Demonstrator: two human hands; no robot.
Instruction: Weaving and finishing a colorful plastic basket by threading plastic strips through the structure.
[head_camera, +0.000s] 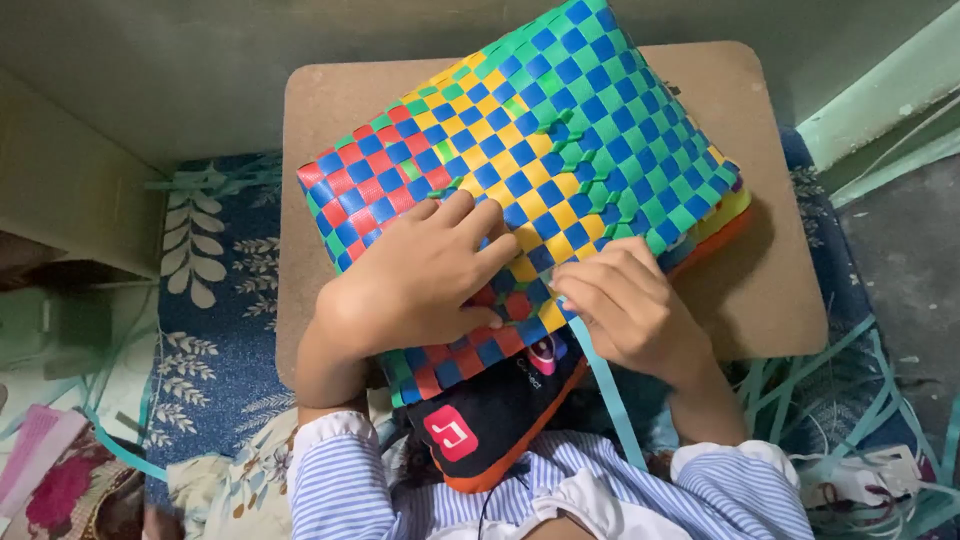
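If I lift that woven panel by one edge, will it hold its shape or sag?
The woven panel probably flexes rather than flops: its plastic strips interlock tightly. It looks light for its size. The loose strip by the right hand likely dangles.

Two bare hands, left hand and right hand, without rings, bracelets or a watch. Short, plain nails on the fingers, no polish visible. Both forearms uncovered up to the rolled cuffs. Worn on the body: a light blue and white finely striped cotton shirt, with thin stripes close together. Left sleeve rolled up into a thick white-edged cuff near the elbow; right sleeve rolled in the same way, cuff also pale. Collar area open at the bottom edge, showing a white inner part. A thin dark cord hanging over the shirt front, its upper end hidden.
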